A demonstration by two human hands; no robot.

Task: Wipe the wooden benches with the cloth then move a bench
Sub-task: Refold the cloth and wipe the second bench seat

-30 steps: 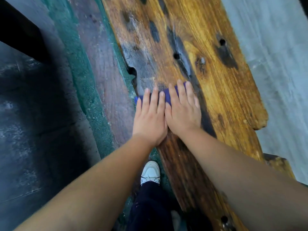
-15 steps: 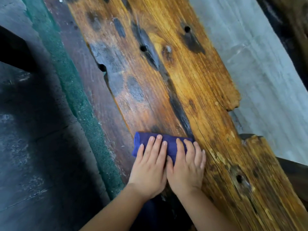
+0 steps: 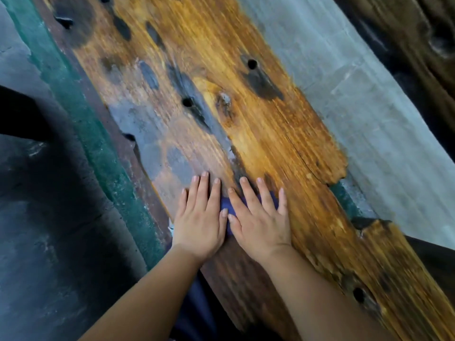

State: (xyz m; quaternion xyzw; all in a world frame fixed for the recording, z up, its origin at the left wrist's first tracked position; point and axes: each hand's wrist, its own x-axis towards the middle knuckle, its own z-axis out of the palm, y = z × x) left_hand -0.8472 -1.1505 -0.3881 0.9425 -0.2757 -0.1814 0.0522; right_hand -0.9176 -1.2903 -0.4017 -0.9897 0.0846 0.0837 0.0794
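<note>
Cloth (image 3: 227,210): dark blue, almost wholly covered; we see only slivers between the two hands and past the right fingers. It lies on the wooden bench (image 3: 258,114), toward the near part of the plank in view.

We note the left hand (image 3: 200,217) palm down, fingers straight and close together, tips pointing up the plank. Right hand (image 3: 258,217) likewise flat, fingers a little spread, thumb tucked beside the left hand's thumb. Both press down on the cloth; neither curls around it. The hands touch along their inner edges. Both forearms are bare and reach in from the bottom of the frame, converging at the wrists.

Bench top: orange-brown grain, dark patches, several round holes, ragged right edge. Green strip (image 3: 98,148) runs along its left side. Grey concrete floor (image 3: 357,94) to the right.
</note>
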